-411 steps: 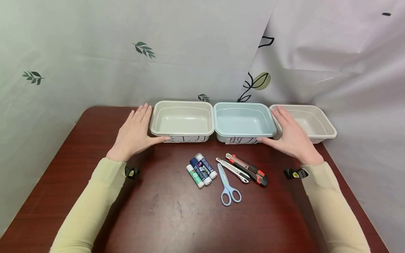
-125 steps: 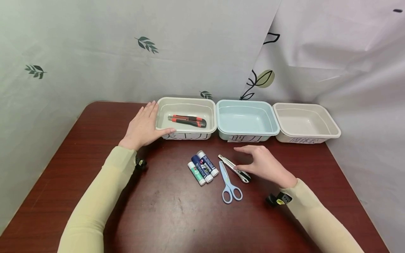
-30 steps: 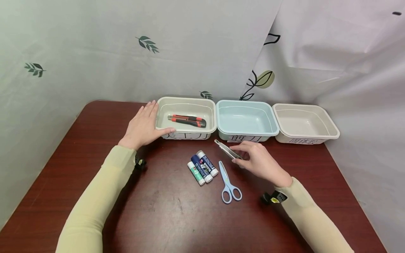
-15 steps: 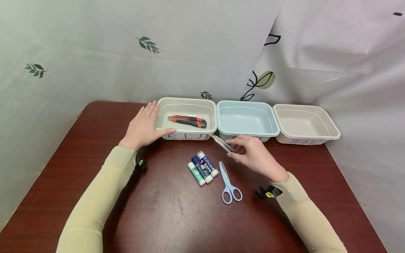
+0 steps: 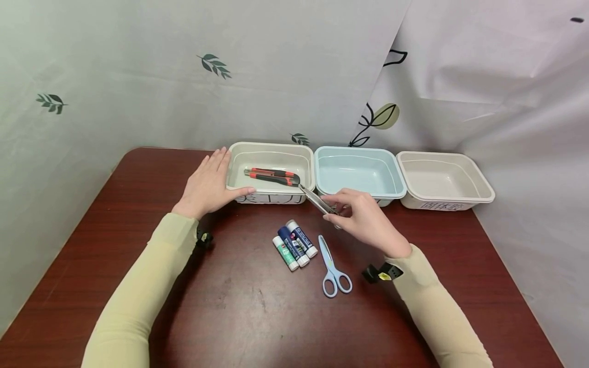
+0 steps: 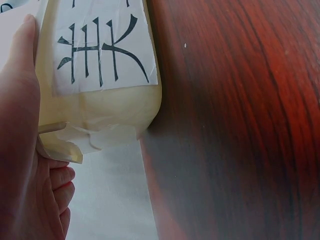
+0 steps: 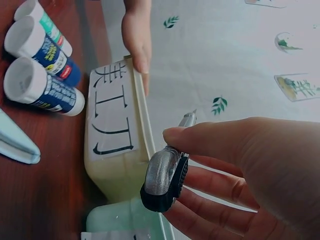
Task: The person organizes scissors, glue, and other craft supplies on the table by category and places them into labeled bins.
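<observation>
My right hand (image 5: 365, 220) pinches a silver-and-black utility knife (image 5: 316, 201) between thumb and fingers. Its tip points up and left, by the front right corner of the left beige bin (image 5: 267, 145). In the right wrist view, the butt of the utility knife (image 7: 161, 175) faces the camera. My left hand (image 5: 207, 181) rests against that bin's left end, fingers straight and thumb along the front rim. Two red-and-black utility knives (image 5: 273, 177) lie inside the bin. The left wrist view shows its paper label (image 6: 105, 50) close up.
To the right stand a light blue bin (image 5: 359, 194) and another beige bin (image 5: 446, 198), both labelled in front. Three glue sticks (image 5: 294, 245) lie side by side on the dark wooden table (image 5: 221, 317). Light blue scissors (image 5: 335, 271) lie beside them. A patterned sheet (image 5: 276, 71) hangs behind.
The two red-and-black knives went from table to left bin. My right hand has since gripped the silver knife, lifted it and carried it up-left. The left hand keeps still lately.
</observation>
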The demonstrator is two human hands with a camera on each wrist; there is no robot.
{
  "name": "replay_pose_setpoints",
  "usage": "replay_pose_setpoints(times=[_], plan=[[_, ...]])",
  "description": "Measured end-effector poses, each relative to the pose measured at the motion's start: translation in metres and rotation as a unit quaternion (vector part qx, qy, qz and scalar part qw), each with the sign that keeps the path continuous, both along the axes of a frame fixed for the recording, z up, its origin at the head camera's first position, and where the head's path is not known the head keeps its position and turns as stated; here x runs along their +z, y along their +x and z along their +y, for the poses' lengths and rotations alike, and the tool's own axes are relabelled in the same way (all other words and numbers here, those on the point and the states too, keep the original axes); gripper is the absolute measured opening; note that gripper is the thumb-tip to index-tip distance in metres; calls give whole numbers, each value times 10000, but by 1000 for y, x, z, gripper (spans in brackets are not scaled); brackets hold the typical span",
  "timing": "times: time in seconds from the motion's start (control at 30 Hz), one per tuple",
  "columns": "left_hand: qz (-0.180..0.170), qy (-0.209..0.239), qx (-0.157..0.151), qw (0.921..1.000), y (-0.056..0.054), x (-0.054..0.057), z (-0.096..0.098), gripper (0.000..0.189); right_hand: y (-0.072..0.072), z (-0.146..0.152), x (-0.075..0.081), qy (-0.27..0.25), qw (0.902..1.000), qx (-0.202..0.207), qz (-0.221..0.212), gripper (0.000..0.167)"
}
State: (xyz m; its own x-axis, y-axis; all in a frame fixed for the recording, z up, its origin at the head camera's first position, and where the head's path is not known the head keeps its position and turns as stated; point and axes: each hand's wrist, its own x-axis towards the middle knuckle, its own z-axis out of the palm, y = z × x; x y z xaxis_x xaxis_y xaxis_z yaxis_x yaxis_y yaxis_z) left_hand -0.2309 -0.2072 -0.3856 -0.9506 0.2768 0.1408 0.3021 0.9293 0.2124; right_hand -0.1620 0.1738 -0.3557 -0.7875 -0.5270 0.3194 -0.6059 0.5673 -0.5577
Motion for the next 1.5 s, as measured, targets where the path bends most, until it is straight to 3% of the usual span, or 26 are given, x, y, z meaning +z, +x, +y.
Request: replay_pose_setpoints(times=[0.6, 1.27, 1.5], plan=[[9, -14, 4, 10000, -1, -1, -1, 123, -18, -20, 14, -324, 9992, 233, -60, 34], [-20, 1, -20, 10000, 0, -1, 0, 123, -46, -45, 33, -223, 9984, 314, 422, 37], [-52, 4, -6, 10000, -1, -1, -1, 122, -58, -57, 34, -308, 9986, 346, 252, 35]])
